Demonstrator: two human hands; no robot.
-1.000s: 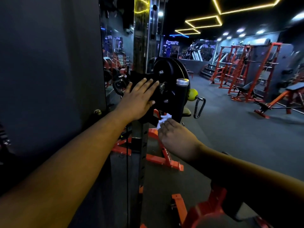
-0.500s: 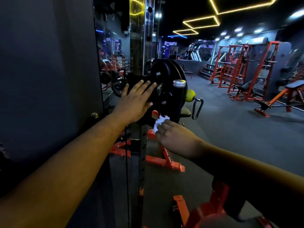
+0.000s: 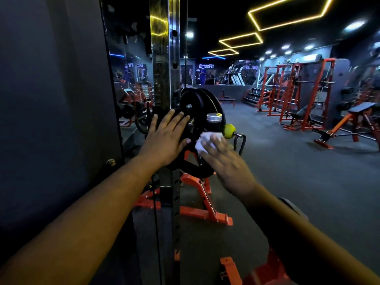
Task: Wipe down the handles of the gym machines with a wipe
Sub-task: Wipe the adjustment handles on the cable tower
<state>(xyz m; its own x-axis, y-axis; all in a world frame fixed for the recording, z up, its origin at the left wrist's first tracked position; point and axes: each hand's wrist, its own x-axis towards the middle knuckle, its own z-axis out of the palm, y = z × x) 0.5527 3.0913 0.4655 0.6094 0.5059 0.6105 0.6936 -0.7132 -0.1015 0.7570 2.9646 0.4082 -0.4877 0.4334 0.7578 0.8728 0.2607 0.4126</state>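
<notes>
Pressing a crumpled white wipe [image 3: 205,140] flat-fingered against the black cylindrical handle [image 3: 213,125], the right hand [image 3: 224,161] wipes; left hand [image 3: 166,140] braces open on the black pulley housing [image 3: 197,108]. Other machines seemingly remain.

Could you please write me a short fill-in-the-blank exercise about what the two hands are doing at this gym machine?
1. The right hand presses a white ____ against the black handle.
2. The left hand rests flat on the black weight ____.
3. The ball right of the handle is ____ in colour.

Missing words: wipe; plate; yellow
</notes>
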